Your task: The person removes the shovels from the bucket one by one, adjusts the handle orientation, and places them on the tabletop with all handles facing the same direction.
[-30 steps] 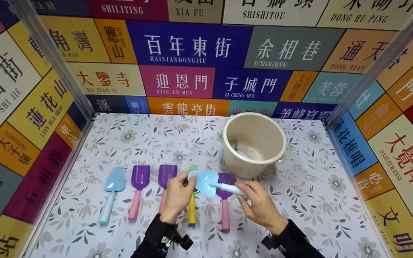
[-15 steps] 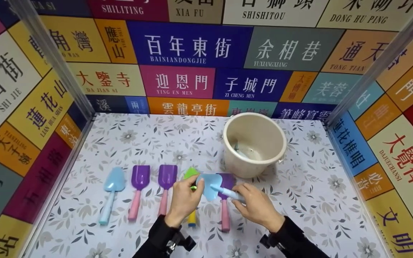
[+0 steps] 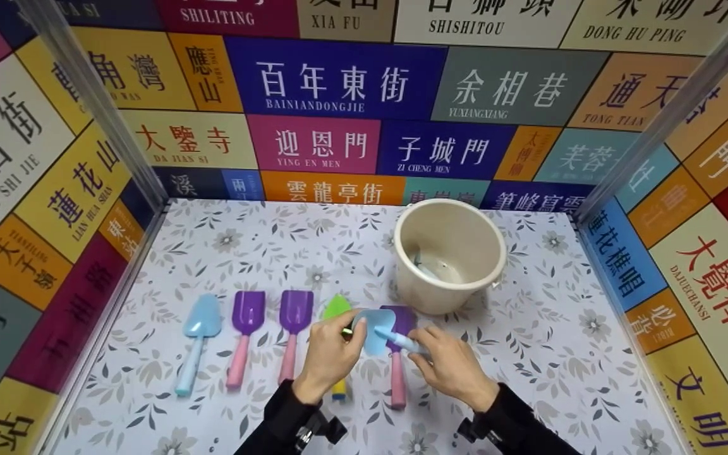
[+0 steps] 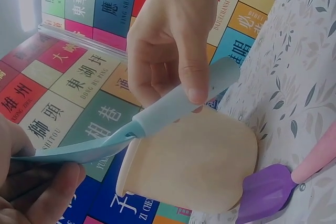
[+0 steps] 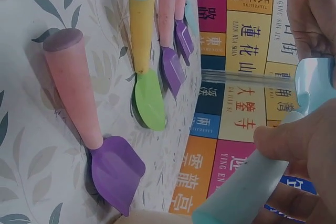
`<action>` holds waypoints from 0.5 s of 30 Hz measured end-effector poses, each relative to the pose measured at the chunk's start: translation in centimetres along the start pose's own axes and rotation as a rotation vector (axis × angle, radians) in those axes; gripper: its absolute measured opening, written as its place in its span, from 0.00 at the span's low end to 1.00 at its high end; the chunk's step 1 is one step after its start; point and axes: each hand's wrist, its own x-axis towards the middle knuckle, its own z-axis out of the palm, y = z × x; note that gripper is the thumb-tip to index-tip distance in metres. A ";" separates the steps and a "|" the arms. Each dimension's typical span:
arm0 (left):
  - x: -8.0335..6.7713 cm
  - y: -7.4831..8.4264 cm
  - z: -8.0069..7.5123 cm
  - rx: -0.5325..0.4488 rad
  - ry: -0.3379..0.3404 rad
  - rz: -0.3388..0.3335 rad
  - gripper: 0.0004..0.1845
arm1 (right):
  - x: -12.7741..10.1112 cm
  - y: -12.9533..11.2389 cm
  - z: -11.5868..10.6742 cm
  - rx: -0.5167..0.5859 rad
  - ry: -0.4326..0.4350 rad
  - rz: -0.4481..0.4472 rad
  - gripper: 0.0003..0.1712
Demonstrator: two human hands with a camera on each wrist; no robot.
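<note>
A light blue toy shovel point(image 3: 376, 333) is held above the table between both hands. My left hand point(image 3: 332, 349) pinches the edge of its blade between thumb and fingers. My right hand point(image 3: 452, 364) grips its pale blue handle point(image 4: 173, 109), thumb along the top, as the left wrist view shows. Under the held shovel lies a purple shovel with a pink handle point(image 3: 397, 379), its blade partly covered in the head view. A green trowel with a yellow handle point(image 5: 142, 32) lies below my left hand, which hides part of it.
To the left lie two more purple shovels point(image 3: 248, 313) point(image 3: 295, 311) with pink handles and a light blue trowel point(image 3: 202, 319). A cream bucket point(image 3: 446, 294) with something pale blue inside stands behind my right hand. Printed panels point(image 3: 339, 76) wall the flowered table point(image 3: 560, 354).
Both hands have brought the blue shovel slightly down, its blade shifting a little right. My left hand has moved right, uncovering more of the green trowel and a purple shovel.
</note>
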 end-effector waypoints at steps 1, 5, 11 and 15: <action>0.0 0.0 0.0 0.001 0.002 0.001 0.07 | 0.0 0.0 0.0 -0.003 0.000 0.001 0.14; -0.1 -0.1 0.1 0.000 0.000 0.001 0.06 | -0.2 0.1 -0.2 -0.022 -0.003 0.006 0.15; -0.5 -0.4 -0.2 -0.040 -0.042 -0.011 0.08 | -0.7 0.4 -0.7 -0.050 0.005 0.039 0.17; -1.0 -0.9 -0.9 -0.046 -0.090 -0.016 0.12 | -1.1 0.8 -1.1 -0.060 0.017 0.075 0.17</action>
